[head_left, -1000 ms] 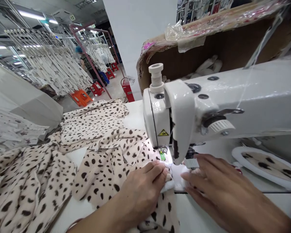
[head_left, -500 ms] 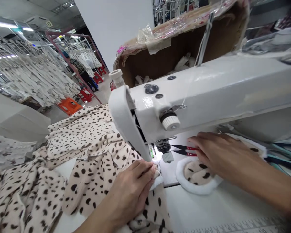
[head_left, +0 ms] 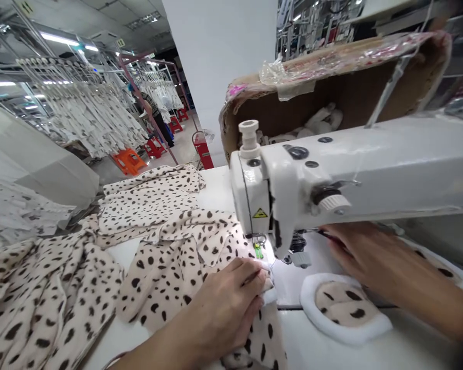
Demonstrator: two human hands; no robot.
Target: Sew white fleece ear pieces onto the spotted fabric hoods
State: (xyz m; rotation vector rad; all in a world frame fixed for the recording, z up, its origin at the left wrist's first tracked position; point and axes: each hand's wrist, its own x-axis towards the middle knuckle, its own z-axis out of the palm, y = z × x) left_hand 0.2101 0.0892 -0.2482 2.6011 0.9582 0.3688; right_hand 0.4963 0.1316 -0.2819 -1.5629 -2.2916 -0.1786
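My left hand (head_left: 231, 295) pinches the edge of the spotted fabric (head_left: 170, 267), close beside the lit needle area of the white sewing machine (head_left: 370, 174). A bit of white trim shows at its fingertips. Under the machine arm, my right hand (head_left: 364, 257) is closed, with its fingertips partly hidden behind the machine; a sliver of red handle shows at its fingers. Just below that hand lies a spotted piece with a thick white border (head_left: 343, 308). A small green part (head_left: 257, 251) is near the presser foot.
Behind the machine stands an open cardboard box (head_left: 270, 110) with white pieces inside. More spotted fabric (head_left: 42, 303) covers the table at left. Orange stool (head_left: 128, 161), hanging garments (head_left: 88, 113) and a person (head_left: 158, 115) are in the background.
The view has shifted, so the machine sits further right and lower. My right hand has moved further under the machine arm, with the red-handled snips now almost hidden. My left hand keeps its pinch.
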